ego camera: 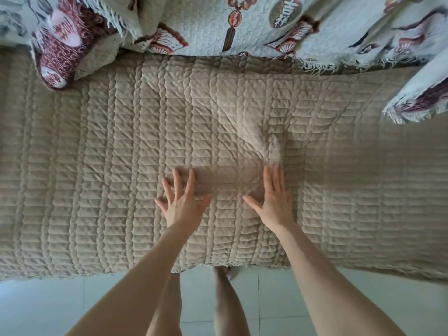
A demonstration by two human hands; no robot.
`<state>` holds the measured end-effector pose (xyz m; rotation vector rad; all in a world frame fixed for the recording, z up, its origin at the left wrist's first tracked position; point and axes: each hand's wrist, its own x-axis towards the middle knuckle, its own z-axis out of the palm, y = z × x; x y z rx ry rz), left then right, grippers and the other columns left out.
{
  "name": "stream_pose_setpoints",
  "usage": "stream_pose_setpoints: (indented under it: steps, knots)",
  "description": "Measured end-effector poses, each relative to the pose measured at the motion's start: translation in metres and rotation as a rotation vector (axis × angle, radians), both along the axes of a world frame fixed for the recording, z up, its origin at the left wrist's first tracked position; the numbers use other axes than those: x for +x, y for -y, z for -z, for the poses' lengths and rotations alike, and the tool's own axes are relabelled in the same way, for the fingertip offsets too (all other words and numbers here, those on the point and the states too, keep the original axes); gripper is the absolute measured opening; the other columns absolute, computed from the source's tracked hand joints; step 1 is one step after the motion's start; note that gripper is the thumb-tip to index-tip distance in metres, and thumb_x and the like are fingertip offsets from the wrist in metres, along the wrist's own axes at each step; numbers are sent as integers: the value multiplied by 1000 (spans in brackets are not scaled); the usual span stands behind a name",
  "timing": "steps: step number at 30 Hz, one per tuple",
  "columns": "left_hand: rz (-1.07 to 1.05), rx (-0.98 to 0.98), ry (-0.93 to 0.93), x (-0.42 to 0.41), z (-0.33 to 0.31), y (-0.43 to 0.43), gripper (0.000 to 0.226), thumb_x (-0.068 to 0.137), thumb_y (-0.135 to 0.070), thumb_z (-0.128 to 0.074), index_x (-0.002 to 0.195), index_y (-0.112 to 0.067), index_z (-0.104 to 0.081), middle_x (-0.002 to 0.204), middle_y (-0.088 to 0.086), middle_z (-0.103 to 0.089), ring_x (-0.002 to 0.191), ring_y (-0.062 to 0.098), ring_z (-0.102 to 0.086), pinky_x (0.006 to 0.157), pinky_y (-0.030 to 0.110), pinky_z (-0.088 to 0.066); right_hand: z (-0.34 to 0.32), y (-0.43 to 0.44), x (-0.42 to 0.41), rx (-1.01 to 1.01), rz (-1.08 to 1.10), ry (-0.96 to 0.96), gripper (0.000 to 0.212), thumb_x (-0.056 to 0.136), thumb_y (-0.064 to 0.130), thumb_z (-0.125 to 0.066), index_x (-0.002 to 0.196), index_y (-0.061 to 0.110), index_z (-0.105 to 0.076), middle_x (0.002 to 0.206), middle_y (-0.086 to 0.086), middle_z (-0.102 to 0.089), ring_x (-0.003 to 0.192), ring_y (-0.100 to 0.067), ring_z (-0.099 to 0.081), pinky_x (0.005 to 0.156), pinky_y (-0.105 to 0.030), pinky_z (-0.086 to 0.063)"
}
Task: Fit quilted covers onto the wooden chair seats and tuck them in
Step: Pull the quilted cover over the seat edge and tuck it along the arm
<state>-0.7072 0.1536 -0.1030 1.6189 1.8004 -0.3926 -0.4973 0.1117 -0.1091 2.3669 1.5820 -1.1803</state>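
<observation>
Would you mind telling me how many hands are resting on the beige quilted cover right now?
2. The left hand lies flat, fingers spread, near the middle of the quilted cover; the right hand lies flat beside it, close to a raised wrinkle. None appears hidden.

The quilted cover [97, 166] is spread over the seat; behind it is draped a fringed throw [254, 25]; before it lies the tiled floor [60, 306].

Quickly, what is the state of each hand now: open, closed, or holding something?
Left hand: open, fingers spread flat on the beige quilted cover, holding nothing.
Right hand: open, fingers straight, flat on the same cover, holding nothing.
</observation>
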Motion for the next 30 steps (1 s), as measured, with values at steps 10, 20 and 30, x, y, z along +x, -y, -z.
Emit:
stream_pose_setpoints:
  steps: [10,20,30]
  knots:
    - [263,-38,2,21,18,-38,89,82,-75,-40,146,-46,15,154,-5,33,142,32,27,103,76,-1,5,-13,19,58,-52,-1,105,83,70,-48,152,23,16,160,1,21,149,-23,13,118,-49,-3]
    - [197,-18,22,22,12,-49,84,85,-70,-41,149,-44,8,157,-6,25,145,29,21,106,73,-3,16,-40,20,34,-84,-38,106,83,66,-54,154,19,10,161,0,18,149,-27,8,120,-48,-13]
    - [148,109,196,77,-28,-60,72,94,-57,-41,152,-36,-5,161,-4,11,147,17,14,118,50,5,-18,-33,64,112,77,39,95,87,63,-50,155,19,-1,163,-2,5,150,-25,0,118,-50,-19]
